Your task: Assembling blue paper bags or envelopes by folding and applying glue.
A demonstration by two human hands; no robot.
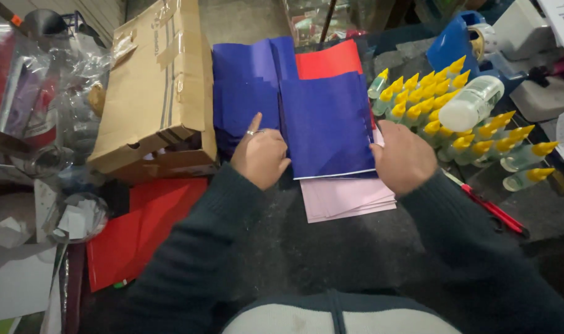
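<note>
We see a blue paper sheet [327, 124] lying on top of a pale pink paper stack [347, 198] at the middle of the dark tabletop [306, 247], with both of the person's hands set on its side edges. The left hand [260, 154] is loosely curled, its forefinger stretched up along the sheet's left edge and a ring on one finger; it presses on the edge rather than pinching it. The right hand [405, 158] lies knuckles-up on the right edge, its fingertips tucked under, so we cannot tell whether it grips the sheet or only steadies it. We judge the step in hand to be squaring this sheet on the stack; a next move would call for keeping both edges aligned with the pink sheets below. Behind the sheet lie more blue sheets [245, 93] and a red sheet [329, 60]. To the right we note rows of yellow-capped glue bottles [473, 133], a clear bottle [471, 102] lying across them, and a red-handled tool [492, 210]. To the left stand a cardboard box [158, 93] and a red paper pile [139, 229].
</note>
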